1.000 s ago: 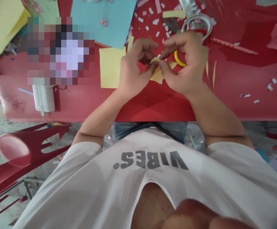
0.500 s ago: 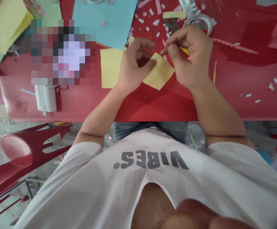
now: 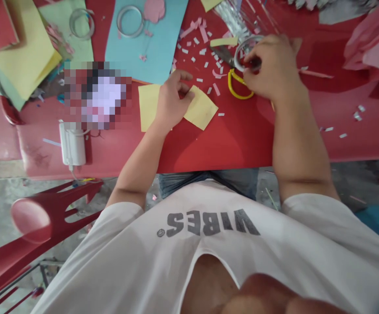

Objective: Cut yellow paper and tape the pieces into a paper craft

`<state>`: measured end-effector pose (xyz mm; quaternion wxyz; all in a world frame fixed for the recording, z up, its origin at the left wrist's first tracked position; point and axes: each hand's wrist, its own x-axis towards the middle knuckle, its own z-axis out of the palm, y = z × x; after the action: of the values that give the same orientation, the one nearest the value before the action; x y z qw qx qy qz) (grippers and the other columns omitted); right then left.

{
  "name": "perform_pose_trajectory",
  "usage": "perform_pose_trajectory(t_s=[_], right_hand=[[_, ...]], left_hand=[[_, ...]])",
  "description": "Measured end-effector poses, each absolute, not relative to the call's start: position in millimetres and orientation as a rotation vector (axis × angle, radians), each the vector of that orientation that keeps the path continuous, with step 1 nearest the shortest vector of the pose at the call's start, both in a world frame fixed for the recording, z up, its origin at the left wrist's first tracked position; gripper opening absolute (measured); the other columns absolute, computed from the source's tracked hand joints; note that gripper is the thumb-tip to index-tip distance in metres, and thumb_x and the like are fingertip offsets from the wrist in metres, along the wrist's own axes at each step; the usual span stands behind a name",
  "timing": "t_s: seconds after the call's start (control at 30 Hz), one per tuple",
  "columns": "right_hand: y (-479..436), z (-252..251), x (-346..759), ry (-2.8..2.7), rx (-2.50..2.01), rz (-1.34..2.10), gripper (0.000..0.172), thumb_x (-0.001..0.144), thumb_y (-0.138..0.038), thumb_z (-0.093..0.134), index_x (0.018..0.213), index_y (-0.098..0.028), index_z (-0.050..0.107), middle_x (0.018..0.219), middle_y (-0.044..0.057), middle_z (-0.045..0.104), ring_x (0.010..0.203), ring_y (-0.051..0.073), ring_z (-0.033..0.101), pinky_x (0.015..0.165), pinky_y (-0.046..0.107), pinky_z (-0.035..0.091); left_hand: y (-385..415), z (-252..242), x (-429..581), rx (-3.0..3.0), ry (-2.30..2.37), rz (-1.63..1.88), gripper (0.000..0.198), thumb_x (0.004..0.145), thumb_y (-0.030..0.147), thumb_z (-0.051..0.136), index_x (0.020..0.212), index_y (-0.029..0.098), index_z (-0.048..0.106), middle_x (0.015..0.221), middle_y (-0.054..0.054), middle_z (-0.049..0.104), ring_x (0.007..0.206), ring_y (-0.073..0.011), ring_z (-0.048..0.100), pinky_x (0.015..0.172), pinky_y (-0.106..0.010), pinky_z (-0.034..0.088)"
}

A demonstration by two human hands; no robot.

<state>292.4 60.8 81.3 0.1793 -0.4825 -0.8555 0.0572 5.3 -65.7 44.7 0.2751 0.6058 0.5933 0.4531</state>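
My left hand (image 3: 173,99) rests with curled fingers on a yellow paper sheet (image 3: 148,107), its thumb against a smaller yellow paper piece (image 3: 201,108) lying flat on the red table (image 3: 228,148). My right hand (image 3: 271,65) is further up the table, its fingertips closed on the rim of a clear tape roll (image 3: 245,51), where a dark red bit shows. Just below that hand lie yellow-handled scissors (image 3: 238,86), with their metal blades (image 3: 222,56) pointing up and left.
Many pink and white paper scraps (image 3: 202,56) are scattered around the scissors. A blue paper sheet (image 3: 147,43), a light green sheet and a yellow sheet lie at the far left. Crumpled pink paper (image 3: 374,41) sits far right. A white plug adapter (image 3: 72,144) lies near the table's front edge.
My right hand has moved up and right, off the scissors and onto the tape roll. The scissors now lie on the table. The yellow piece lies flat beside my left hand.
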Motion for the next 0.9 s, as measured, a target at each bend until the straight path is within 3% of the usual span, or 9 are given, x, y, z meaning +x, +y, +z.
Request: perform_pose_trajectory(t_s=[0.13,0.23,0.33,0.47,0.6,0.73,0.9], right_hand=[[68,73,301,-2.461,-1.252,0.125,0.006,0.094,-0.033,0.079,0.094,-0.027,0.076,0.114,0.003,0.075,0.112,0.028,0.057,0.108,0.054,0.036],[73,72,303,-2.435,-1.204,0.174,0.026,0.100,-0.049,0.071,0.085,-0.028,0.071,0.106,0.003,0.076,0.103,0.025,0.050,0.106,0.053,0.031],[69,76,294,-2.407,-1.195,0.139,0.026,0.100,-0.048,0.070,0.084,-0.028,0.068,0.099,0.004,0.076,0.097,0.025,0.051,0.107,0.054,0.030],[38,86,268,-2.433,-1.031,0.156,0.012,0.098,-0.039,0.067,0.096,-0.027,0.068,0.088,0.005,0.074,0.081,0.026,0.057,0.102,0.051,0.044],[1,93,247,-2.533,-0.928,0.264,0.013,0.101,-0.036,0.061,0.101,-0.025,0.067,0.089,0.006,0.074,0.085,0.030,0.066,0.103,0.053,0.049],[-11,92,240,-2.642,-0.957,0.327,0.020,0.106,-0.038,0.058,0.111,-0.021,0.067,0.092,0.010,0.075,0.090,0.032,0.069,0.104,0.056,0.049],[-7,89,240,-2.644,-1.020,0.280,0.037,0.113,-0.043,0.044,0.109,-0.017,0.070,0.091,0.014,0.072,0.096,0.037,0.070,0.097,0.056,0.050]], left_hand=[[-69,50,2,1.658,1.733,1.169,0.027,0.095,0.048,0.077,0.114,0.034,0.064,0.090,0.000,0.076,0.087,-0.0247,0.072,0.085,-0.045,0.057],[-69,53,3,1.650,1.797,1.186,0.029,0.094,0.054,0.079,0.105,0.031,0.066,0.103,-0.006,0.078,0.110,-0.0315,0.073,0.098,-0.048,0.058],[-68,56,5,1.656,1.755,1.272,0.038,0.096,0.065,0.075,0.105,0.029,0.069,0.115,-0.010,0.076,0.123,-0.0340,0.069,0.107,-0.050,0.057],[-70,52,16,1.718,1.542,1.376,0.054,0.099,0.074,0.067,0.130,0.031,0.069,0.125,-0.009,0.075,0.113,-0.0279,0.075,0.100,-0.043,0.061],[-74,43,34,1.688,1.322,1.417,0.063,0.102,0.074,0.063,0.152,0.037,0.056,0.130,-0.007,0.074,0.109,-0.0242,0.078,0.093,-0.039,0.063],[-78,42,45,1.699,1.228,1.484,0.054,0.103,0.068,0.065,0.146,0.035,0.064,0.128,-0.006,0.077,0.111,-0.0245,0.078,0.093,-0.040,0.065],[-80,48,47,1.647,1.234,1.567,0.039,0.105,0.059,0.068,0.127,0.028,0.074,0.116,-0.007,0.080,0.107,-0.0221,0.078,0.092,-0.037,0.065]])
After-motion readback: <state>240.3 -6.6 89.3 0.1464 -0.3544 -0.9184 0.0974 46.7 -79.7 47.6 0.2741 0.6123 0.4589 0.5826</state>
